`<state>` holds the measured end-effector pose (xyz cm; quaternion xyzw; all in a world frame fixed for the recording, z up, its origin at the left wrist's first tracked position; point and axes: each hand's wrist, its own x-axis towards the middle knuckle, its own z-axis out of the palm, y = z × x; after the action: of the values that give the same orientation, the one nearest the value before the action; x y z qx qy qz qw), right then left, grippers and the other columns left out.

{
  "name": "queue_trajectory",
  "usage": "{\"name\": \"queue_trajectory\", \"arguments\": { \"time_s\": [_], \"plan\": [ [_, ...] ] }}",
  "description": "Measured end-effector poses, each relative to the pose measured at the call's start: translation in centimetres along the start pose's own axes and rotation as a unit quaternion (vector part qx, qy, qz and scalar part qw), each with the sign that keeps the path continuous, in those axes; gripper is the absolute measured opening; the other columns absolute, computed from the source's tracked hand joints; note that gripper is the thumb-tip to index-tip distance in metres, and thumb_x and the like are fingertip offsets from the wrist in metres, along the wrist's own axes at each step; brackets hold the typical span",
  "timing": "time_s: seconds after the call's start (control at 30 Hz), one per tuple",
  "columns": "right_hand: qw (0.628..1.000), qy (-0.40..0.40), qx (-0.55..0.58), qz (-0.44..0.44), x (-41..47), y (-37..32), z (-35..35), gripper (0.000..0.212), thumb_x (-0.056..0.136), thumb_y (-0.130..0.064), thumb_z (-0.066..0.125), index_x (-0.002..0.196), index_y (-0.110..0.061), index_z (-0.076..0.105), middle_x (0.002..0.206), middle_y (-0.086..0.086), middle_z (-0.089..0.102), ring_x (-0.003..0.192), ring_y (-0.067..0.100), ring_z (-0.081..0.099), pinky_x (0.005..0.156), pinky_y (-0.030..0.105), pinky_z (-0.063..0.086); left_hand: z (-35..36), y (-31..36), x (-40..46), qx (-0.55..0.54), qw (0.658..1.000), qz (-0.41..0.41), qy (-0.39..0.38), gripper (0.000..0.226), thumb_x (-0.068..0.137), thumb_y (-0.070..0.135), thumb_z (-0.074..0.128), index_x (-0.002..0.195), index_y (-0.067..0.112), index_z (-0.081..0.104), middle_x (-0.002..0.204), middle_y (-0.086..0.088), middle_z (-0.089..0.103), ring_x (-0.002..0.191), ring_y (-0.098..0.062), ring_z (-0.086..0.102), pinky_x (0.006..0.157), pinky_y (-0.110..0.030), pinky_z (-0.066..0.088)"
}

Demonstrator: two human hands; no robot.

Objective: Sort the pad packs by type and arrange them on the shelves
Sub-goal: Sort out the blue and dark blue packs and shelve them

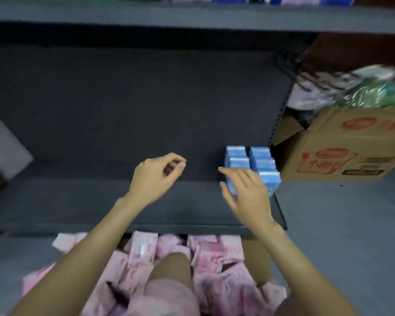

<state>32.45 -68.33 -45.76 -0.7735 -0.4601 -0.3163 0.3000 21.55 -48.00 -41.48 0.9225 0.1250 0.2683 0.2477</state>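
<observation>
Several light blue pad packs (251, 160) stand in two rows at the right end of a dark grey shelf (123, 124). My right hand (244, 190) rests with straight fingers against the front left pack of that group. My left hand (160, 174) hovers over the shelf to the left, fingers loosely curled, holding nothing. Below the shelf's front edge lies a heap of pink pad packs (214, 258) around my knees.
A cardboard box (342, 147) with red print stands right of the shelf, with green and white plastic bags (369, 92) on top. An upper shelf (192, 17) carries blue and pink packs. The grey floor (342, 224) lies to the right.
</observation>
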Motion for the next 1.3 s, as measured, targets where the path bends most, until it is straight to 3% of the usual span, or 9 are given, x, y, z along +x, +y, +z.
{"name": "queue_trajectory", "arguments": {
  "time_s": [0.2, 0.37, 0.5, 0.6, 0.7, 0.97, 1.07, 1.17, 1.3],
  "plan": [
    [0.913, -0.375, 0.060, 0.149, -7.8, -2.9, 10.4, 0.049, 0.092, -0.033, 0.057, 0.137, -0.019, 0.042, 0.122, 0.003, 0.061, 0.115, 0.027, 0.051, 0.092, 0.036, 0.043, 3.6, -14.5, -7.7, 0.053, 0.963, -0.223, -0.141, 0.013, 0.088, 0.027, 0.061, 0.099, 0.029, 0.068, 0.096, 0.012, 0.072, 0.094, -0.010, 0.066, 0.086, -0.028, 0.048],
    [0.858, -0.499, 0.107, 0.056, -12.7, -5.8, 17.9, 0.045, 0.093, -0.030, 0.053, 0.136, -0.021, 0.044, 0.133, 0.002, 0.052, 0.123, 0.023, 0.044, 0.098, 0.030, 0.034, 6.5, -22.5, -15.5, 0.091, 0.940, -0.241, -0.223, 0.021, 0.083, 0.023, 0.062, 0.103, 0.026, 0.066, 0.096, 0.004, 0.072, 0.091, -0.019, 0.067, 0.079, -0.035, 0.053],
    [0.828, -0.529, 0.151, -0.113, -17.4, -8.8, 22.7, 0.041, 0.085, -0.027, 0.062, 0.124, -0.017, 0.059, 0.125, 0.006, 0.058, 0.115, 0.027, 0.051, 0.098, 0.038, 0.040, 8.0, -25.1, -23.9, 0.166, 0.951, -0.131, -0.224, 0.033, 0.072, 0.031, 0.057, 0.099, 0.019, 0.071, 0.092, -0.003, 0.069, 0.083, -0.027, 0.064, 0.072, -0.035, 0.052],
    [0.826, -0.494, 0.174, -0.210, -20.7, -11.5, 25.1, 0.029, 0.082, -0.032, 0.057, 0.104, -0.017, 0.068, 0.105, 0.004, 0.065, 0.097, 0.025, 0.060, 0.083, 0.035, 0.051, 7.9, -26.8, -28.7, 0.188, 0.950, -0.093, -0.230, 0.040, 0.074, 0.039, 0.052, 0.105, 0.020, 0.069, 0.105, -0.003, 0.066, 0.100, -0.020, 0.052, 0.081, -0.035, 0.048],
    [0.819, -0.477, 0.184, -0.261, -23.4, -14.4, 26.2, 0.033, 0.076, -0.034, 0.072, 0.104, -0.016, 0.067, 0.096, 0.002, 0.066, 0.085, 0.021, 0.061, 0.075, 0.031, 0.051, 7.4, -27.8, -31.8, 0.202, 0.946, -0.107, -0.229, 0.046, 0.076, 0.041, 0.052, 0.116, 0.021, 0.060, 0.119, -0.006, 0.060, 0.110, -0.022, 0.049, 0.087, -0.039, 0.044],
    [0.856, -0.491, 0.060, -0.150, -28.6, -21.3, 27.8, 0.068, 0.055, -0.072, 0.071, 0.093, -0.015, 0.067, 0.079, 0.000, 0.066, 0.066, 0.019, 0.061, 0.062, 0.029, 0.046, 6.8, -29.3, -37.2, 0.205, 0.945, -0.144, -0.208, 0.072, 0.069, 0.060, 0.056, 0.132, 0.025, 0.046, 0.139, -0.007, 0.044, 0.123, -0.028, 0.040, 0.093, -0.046, 0.043],
    [0.865, -0.494, 0.024, -0.087, -30.2, -24.0, 28.1, 0.076, 0.044, -0.077, 0.072, 0.089, -0.015, 0.066, 0.077, 0.002, 0.067, 0.065, 0.021, 0.061, 0.069, 0.033, 0.049, 6.7, -30.2, -38.5, 0.217, 0.943, -0.152, -0.200, 0.081, 0.063, 0.054, 0.075, 0.133, 0.030, 0.042, 0.136, -0.009, 0.043, 0.121, -0.029, 0.036, 0.088, -0.047, 0.046],
    [0.842, -0.537, -0.008, -0.049, -31.1, -26.0, 28.3, 0.100, 0.040, -0.082, 0.070, 0.111, -0.013, 0.064, 0.082, 0.008, 0.066, 0.073, 0.028, 0.063, 0.075, 0.042, 0.049, 6.0, -30.9, -38.5, 0.228, 0.939, -0.155, -0.203, 0.089, 0.054, 0.039, 0.085, 0.133, 0.030, 0.044, 0.122, -0.014, 0.047, 0.109, -0.036, 0.044, 0.083, -0.046, 0.048],
    [0.806, -0.588, -0.042, -0.051, -31.2, -27.0, 27.8, 0.105, 0.070, -0.061, 0.068, 0.149, -0.016, 0.017, 0.130, 0.016, 0.047, 0.113, 0.031, 0.050, 0.098, 0.044, 0.032, 4.3, -31.7, -39.9, 0.213, 0.929, -0.180, -0.242, 0.080, 0.054, 0.028, 0.086, 0.127, 0.024, 0.055, 0.119, -0.016, 0.046, 0.109, -0.038, 0.042, 0.082, -0.045, 0.050]
  ]
}}
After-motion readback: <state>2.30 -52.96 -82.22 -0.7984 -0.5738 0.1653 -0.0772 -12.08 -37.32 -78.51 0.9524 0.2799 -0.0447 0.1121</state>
